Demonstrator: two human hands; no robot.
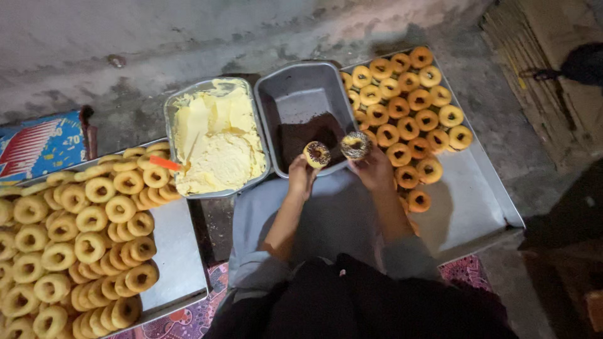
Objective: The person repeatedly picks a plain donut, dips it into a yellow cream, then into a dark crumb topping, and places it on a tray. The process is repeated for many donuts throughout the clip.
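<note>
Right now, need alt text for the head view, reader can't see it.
Seen from above, a seated person's left hand and right hand each hold a sprinkle-coated doughnut over a grey tub of dark sprinkles. A pan of pale cream sits beside it, between a tray of plain doughnuts and a tray of glazed ones.

1. The person wears a grey-blue long-sleeved top, its sleeves pushed up and bunched in soft folds near the elbows, so both forearms are bare.
2. The left hand [301, 177] and the right hand [372, 169] are bare: no gloves, rings or watch show.
3. Dark, near-black cloth covers the lap below the sleeves, with a small pale speck near its middle.
</note>
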